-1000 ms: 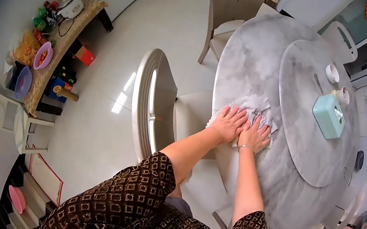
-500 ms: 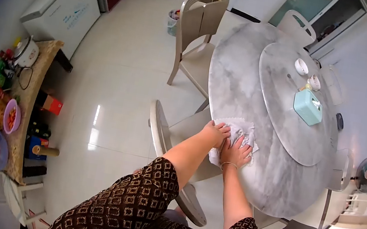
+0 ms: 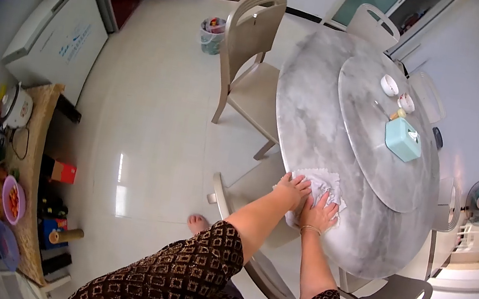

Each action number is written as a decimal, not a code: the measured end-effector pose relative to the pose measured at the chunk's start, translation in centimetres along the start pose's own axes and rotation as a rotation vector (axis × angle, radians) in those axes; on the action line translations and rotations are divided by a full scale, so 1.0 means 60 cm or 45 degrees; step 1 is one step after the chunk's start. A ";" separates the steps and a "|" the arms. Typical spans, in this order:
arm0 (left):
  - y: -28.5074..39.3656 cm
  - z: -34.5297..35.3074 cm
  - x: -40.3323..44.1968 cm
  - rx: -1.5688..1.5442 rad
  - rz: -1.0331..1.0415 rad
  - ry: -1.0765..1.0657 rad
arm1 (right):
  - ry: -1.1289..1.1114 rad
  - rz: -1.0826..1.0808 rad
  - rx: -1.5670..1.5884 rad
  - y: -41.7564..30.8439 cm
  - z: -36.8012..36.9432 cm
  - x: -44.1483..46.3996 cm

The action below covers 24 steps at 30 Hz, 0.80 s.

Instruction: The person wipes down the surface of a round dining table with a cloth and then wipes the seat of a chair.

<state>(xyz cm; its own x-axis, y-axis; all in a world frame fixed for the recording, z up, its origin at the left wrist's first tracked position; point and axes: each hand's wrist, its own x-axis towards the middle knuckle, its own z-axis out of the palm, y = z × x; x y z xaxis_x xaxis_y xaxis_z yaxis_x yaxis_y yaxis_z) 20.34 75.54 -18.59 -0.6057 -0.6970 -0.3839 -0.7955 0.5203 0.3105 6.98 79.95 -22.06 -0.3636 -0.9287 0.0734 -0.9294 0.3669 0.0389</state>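
A pale, crumpled cloth (image 3: 322, 179) with a scalloped edge lies at the near left edge of the round grey marble table (image 3: 309, 110). My left hand (image 3: 294, 191) rests on its left part, close to the table's rim, with fingers stretched out and apart. Beside it, my right hand (image 3: 320, 215) presses flat on the cloth, fingers spread, a thin bracelet at the wrist. Both palms are turned down, so what lies under them is hidden. Part of the cloth shows below and between the hands.
The raised round turntable (image 3: 359, 131) carries a mint tissue box (image 3: 402, 140), two small bowls (image 3: 389, 85) and a spoon. Chairs surround the table; one chair (image 3: 255, 57) stands at the left, another directly before me. A side counter (image 3: 31, 146), chest freezer (image 3: 59, 34) and bin (image 3: 211, 37) stand further left.
The view has shifted, and a bare foot now shows on the floor at the left. Both hands stay on the cloth at the table's edge, in nearly the same pose.
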 end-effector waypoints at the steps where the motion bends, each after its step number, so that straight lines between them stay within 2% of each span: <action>1: -0.003 -0.001 0.001 0.017 0.006 0.017 | 0.003 0.023 0.009 -0.010 0.001 0.002; 3: -0.016 -0.009 0.006 0.039 0.033 -0.012 | -0.024 0.196 0.012 -0.033 0.004 0.012; 7: -0.079 -0.041 0.016 0.075 0.111 -0.051 | -0.028 0.294 0.051 -0.092 -0.007 0.027; 13: -0.179 -0.069 0.047 0.124 0.198 0.016 | -0.195 0.330 0.103 -0.202 -0.039 0.085; 24: -0.301 -0.119 0.090 0.231 0.396 0.051 | -0.125 0.437 0.087 -0.302 -0.017 0.146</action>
<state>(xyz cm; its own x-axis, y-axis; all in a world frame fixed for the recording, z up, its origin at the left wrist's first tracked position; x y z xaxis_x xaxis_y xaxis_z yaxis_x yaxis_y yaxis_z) 31.56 58.88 -20.06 -0.8209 -0.5084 -0.2602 -0.5655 0.7870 0.2465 20.72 65.23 -21.11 -0.6562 -0.7542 -0.0255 -0.7533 0.6566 -0.0381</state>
